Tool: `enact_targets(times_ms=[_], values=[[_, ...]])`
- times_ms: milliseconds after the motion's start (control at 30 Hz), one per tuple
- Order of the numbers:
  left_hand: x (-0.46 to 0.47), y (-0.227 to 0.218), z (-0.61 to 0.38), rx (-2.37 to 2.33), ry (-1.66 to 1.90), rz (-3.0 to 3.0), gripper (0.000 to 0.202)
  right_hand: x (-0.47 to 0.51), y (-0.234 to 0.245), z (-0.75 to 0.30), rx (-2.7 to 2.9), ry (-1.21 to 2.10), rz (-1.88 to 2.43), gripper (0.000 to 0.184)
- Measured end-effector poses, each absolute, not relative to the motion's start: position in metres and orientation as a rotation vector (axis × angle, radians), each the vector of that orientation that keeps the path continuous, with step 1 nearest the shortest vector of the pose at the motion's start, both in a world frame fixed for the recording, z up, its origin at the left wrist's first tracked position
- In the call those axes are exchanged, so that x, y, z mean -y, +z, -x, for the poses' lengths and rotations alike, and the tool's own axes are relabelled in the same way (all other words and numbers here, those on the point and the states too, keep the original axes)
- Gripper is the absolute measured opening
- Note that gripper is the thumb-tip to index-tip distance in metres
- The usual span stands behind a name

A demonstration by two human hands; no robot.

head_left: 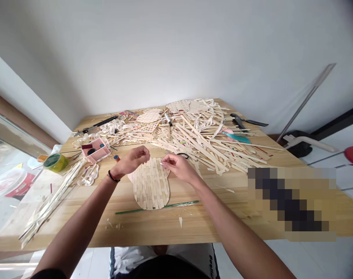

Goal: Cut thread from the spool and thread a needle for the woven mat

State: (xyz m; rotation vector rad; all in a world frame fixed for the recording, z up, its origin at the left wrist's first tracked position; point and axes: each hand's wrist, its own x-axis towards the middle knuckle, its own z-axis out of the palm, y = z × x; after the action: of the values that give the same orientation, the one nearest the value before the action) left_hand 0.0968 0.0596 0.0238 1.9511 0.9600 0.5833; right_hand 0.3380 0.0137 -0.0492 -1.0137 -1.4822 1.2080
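The table (199,230) carries all loose stock on one surface; the main hazard is crowding. The pile of pale flat strips (191,139) spreads across its far half, with crossing, protruding ends. A pull on one strip could drag others and scatter them toward the work area.

The woven panel (151,188) lies on the table directly in front of the person, below and between the two hands. Its strips are interlaced with small gaps visible, and no clamp or weight is seen on it. Caution: a sideways tug could shift the whole panel, and an unsecured edge strip could slide out and loosen the weave.

The left hand (138,158) is above the panel's upper left edge, fingers curled inward; whether they grip anything cannot be told. The right hand (175,166) is at the upper right edge, thumb and fingertips drawn near each other by a small pale spot; a firm hold cannot be confirmed. A fine item here could slip and be lost among the scraps.

The green strip (184,204) passes beneath the panel's near end. If it rolls or catches, the panel could rock or turn.
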Motion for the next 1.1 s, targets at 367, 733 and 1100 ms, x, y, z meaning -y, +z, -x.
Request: enact_targets(times_ms=[367,733,1100], values=[[0.008,0.012,-0.07,-0.768,0.797,-1.531,0.041,0.011,-0.023,-0.307,1.417,1.613,0.698,0.047],[0.027,-0.02,-0.051,-0.815,0.85,-1.343,0.046,0.024,-0.011,-0.295,1.404,1.659,0.562,0.047],[-0.026,-0.006,-0.065,-0.862,0.752,-1.563,0.04,-0.001,-0.004,-0.305,1.173,1.851,0.445,0.049]])
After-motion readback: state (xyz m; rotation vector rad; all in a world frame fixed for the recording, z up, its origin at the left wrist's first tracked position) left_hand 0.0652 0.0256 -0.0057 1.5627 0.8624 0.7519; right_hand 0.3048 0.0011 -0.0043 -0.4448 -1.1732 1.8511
